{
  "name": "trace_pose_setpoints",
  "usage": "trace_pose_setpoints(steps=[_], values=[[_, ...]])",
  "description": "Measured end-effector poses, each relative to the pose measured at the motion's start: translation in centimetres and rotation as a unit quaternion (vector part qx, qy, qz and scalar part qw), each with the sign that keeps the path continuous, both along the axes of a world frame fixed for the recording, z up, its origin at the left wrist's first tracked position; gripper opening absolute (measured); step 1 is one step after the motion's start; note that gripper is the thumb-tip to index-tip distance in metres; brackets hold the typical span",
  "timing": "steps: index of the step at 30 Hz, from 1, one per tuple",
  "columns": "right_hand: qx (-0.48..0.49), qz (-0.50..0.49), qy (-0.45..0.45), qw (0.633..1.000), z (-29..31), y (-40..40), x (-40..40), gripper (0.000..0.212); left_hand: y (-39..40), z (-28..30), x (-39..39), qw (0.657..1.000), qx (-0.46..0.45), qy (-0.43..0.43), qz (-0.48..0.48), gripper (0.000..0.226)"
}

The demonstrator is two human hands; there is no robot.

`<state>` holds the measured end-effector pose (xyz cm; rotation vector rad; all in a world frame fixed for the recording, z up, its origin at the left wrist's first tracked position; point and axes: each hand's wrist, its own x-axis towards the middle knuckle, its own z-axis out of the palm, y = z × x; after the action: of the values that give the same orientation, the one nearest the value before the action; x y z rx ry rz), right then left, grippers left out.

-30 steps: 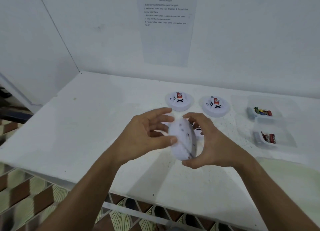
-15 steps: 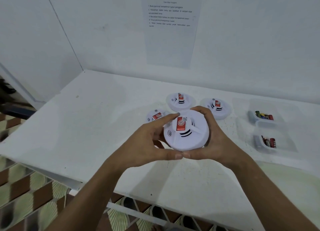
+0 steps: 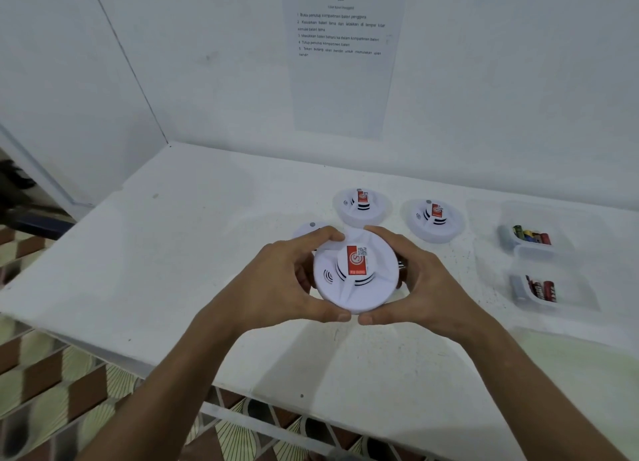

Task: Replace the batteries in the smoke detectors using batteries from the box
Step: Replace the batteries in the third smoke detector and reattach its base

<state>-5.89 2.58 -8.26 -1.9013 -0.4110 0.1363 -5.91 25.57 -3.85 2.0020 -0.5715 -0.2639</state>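
Turned face-up since a second ago: smoke detector (image 3: 356, 272), earlier edge-on, now showing red label, held above white table (image 3: 193, 253). Cupped at rim by left hand (image 3: 287, 280) and right hand (image 3: 420, 284), fingers curled round edge, thumbs nearly meeting at near side. Judged light, rigid, smooth plastic shell; best gripped at rim.

White table (image 3: 193, 253) against white walls (image 3: 207, 63), printed sheet (image 3: 342, 63) above, patterned floor (image 3: 52, 374) below.
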Motion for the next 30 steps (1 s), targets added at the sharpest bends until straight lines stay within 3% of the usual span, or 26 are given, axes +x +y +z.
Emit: trace_pose_setpoints(steps=[30], values=[[-0.001,-0.014,-0.010,1.000,0.2,-0.1,1.1,0.099,-0.5,0.6,1.8,1.000,0.008,0.019,-0.017,0.066]])
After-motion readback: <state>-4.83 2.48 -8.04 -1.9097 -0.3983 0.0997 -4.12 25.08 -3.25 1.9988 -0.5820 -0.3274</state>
